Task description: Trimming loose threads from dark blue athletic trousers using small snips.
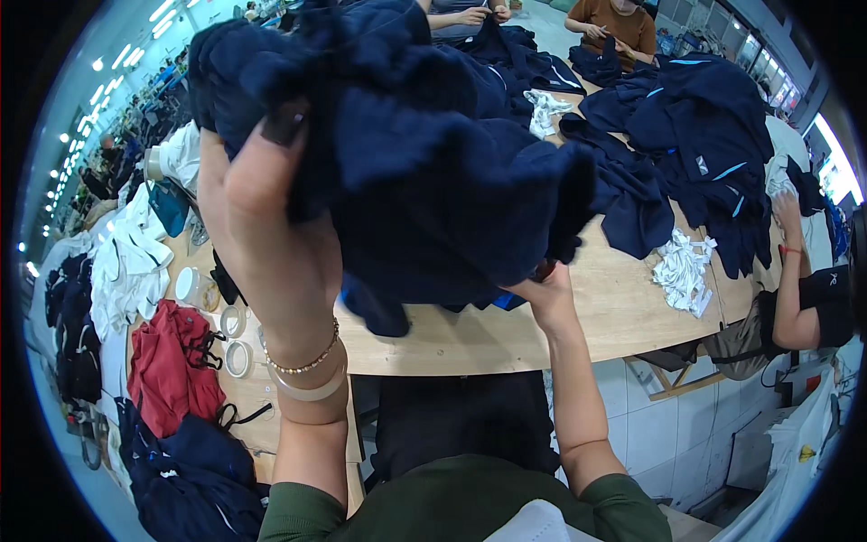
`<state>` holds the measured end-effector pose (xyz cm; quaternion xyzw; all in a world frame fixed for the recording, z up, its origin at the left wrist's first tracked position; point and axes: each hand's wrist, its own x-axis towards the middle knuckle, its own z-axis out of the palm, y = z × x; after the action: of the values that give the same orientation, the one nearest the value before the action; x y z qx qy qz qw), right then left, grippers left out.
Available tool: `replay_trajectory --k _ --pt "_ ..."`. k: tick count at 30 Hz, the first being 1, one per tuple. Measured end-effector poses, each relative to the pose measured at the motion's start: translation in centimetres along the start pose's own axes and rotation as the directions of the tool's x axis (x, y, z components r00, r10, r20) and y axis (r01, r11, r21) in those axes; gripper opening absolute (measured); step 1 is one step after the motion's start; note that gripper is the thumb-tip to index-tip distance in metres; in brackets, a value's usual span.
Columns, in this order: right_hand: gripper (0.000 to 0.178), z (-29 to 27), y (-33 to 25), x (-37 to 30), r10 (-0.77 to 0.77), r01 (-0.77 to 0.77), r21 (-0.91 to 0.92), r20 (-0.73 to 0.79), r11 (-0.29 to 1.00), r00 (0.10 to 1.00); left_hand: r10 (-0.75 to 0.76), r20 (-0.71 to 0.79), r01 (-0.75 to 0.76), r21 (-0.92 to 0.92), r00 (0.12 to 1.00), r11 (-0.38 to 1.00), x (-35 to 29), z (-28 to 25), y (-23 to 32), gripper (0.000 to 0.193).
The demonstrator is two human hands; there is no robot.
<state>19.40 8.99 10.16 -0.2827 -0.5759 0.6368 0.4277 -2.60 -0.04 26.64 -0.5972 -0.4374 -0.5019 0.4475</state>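
Observation:
A bunched navy blue garment [424,199] hangs in front of me above the wooden table, held up between both hands. My left hand [271,172] is raised high at the garment's left side, its thumb pressed on the cloth and the other fingers hidden. Lower down, my right hand [546,294] pinches the garment's lower right edge, with the fingertips partly under the fabric. The upper part of the cloth is smeared by motion. A beaded bracelet and a pale bangle circle my left wrist.
On the wooden table [623,316] lie navy garments [704,144] at right, a heap of white strips [685,271], a red garment [172,366] at left, tape rolls [238,359] and white cloth [131,257]. Co-workers handle cloth at the far side; another person's arm [795,262] reaches in at right.

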Motion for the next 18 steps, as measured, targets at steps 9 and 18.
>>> replay_trajectory --k 9,18 --pt "0.013 -9.0 -3.4 0.4 0.309 -0.306 -0.178 -0.011 0.935 0.951 -0.373 0.896 0.505 -0.212 -0.242 -0.836 -16.3 -5.6 -6.4 0.018" --pt "0.013 -7.6 2.5 0.5 -0.166 0.007 -0.628 -0.195 0.778 0.967 -0.795 0.569 0.966 0.002 0.211 0.258 -25.3 -4.8 1.5 0.028"
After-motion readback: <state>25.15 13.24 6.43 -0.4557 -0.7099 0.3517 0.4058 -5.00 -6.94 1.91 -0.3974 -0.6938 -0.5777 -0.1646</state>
